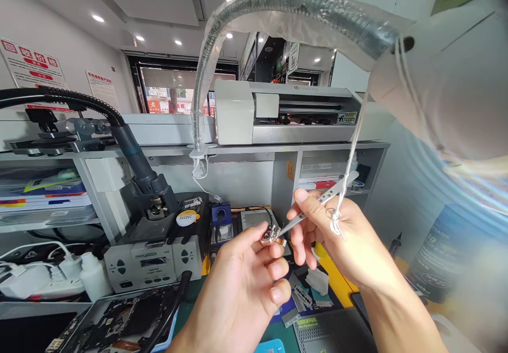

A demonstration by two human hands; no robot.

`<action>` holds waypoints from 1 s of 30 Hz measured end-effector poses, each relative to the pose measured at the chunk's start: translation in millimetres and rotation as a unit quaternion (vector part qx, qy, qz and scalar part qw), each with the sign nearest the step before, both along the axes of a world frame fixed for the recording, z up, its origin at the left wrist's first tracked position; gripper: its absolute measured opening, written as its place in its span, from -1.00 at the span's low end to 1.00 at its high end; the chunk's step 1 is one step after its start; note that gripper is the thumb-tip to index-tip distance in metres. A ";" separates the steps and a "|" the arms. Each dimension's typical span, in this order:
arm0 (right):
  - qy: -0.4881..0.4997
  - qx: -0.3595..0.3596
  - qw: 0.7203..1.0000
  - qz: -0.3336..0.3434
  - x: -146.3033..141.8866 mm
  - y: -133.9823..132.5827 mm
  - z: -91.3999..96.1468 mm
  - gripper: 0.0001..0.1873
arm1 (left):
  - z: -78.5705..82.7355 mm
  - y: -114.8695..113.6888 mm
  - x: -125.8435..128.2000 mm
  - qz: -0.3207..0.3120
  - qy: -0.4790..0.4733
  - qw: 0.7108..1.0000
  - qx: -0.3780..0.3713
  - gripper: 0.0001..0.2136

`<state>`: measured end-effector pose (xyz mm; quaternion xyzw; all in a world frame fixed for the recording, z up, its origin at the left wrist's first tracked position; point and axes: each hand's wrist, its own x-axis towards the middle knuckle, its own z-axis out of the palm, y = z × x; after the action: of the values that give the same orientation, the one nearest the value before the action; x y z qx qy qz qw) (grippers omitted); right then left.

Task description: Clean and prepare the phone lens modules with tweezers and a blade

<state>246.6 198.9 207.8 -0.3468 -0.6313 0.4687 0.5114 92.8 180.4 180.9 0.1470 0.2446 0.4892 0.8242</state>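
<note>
Between the thumb and fingers of my left hand (242, 284) is a small silver electronic module (271, 234) with an orange flex strip, likely a camera module; its exact kind is hard to make out. My right hand (337, 231) grips metal tweezers (326, 195) with holes along the arms. The tweezers slant down to the left, and their tips meet the module's right side. Whether the tips pinch anything is too small to tell. Both hands are raised above the bench. A white string (354, 136) hangs in front of my right hand.
A hot-air station (153, 263) stands left, beside a white bottle (94, 276) and an opened device (115, 321). Razor blades (304, 296) lie beyond a grey mat (333, 332). A gooseneck lamp arm (204, 78) arches overhead. A blue can (440, 252) stands right.
</note>
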 end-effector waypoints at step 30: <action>0.242 -0.210 0.942 0.098 -8.1 10.0 2.4 -0.75 | -0.5 -9.3 -11.1 0.031 0.056 0.960 0.272 -0.69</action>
<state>238.5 208.9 210.2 -0.2587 -0.4063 0.7084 0.5158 81.7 171.1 180.4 0.3847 0.1525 0.5537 0.7226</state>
